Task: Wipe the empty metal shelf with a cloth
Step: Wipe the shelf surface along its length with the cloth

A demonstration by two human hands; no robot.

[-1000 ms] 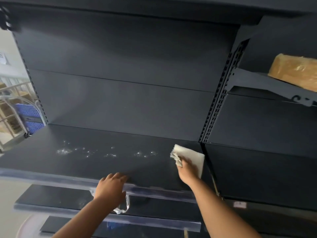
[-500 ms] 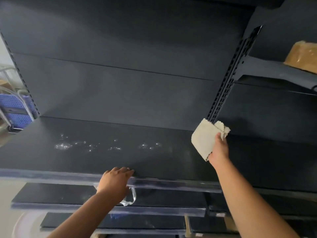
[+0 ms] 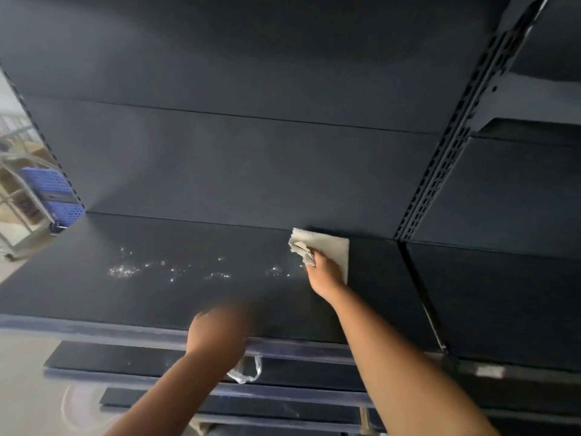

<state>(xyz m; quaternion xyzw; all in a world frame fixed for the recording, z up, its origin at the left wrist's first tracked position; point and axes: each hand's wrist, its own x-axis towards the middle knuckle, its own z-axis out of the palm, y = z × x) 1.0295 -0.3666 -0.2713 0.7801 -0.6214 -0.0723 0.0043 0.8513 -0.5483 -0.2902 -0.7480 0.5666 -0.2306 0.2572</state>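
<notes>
Two bare hands are at work on one dark metal shelf [image 3: 163, 297], and there is a single beige cloth [image 3: 330, 247]. The cloth lies at about one o'clock from the middle of the shelf, hard up against the back panel [image 3: 239, 165], one part flat on the metal and the left edge bunched up. The right hand [image 3: 323, 272] presses down on it, its fingers [image 3: 309, 258] curled and pinching the bunched edge. The left hand [image 3: 217, 332] sits at six o'clock on the shelf's front lip [image 3: 94, 328]; it is blurred, so I cannot tell how its fingers are set. One patch of white speckled residue [image 3: 169, 269] runs across the shelf from nine o'clock toward the cloth, just beside its left edge. Below, two more shelf fronts [image 3: 132, 357] step down. A crumpled bit of clear plastic [image 3: 248, 371] hangs under the left wrist. At three o'clock a slotted upright [image 3: 449, 146] divides this bay from the next. At nine o'clock, past the shelf end, stand a blue perforated crate [image 3: 53, 193] and a metal cart frame [image 3: 22, 196].
</notes>
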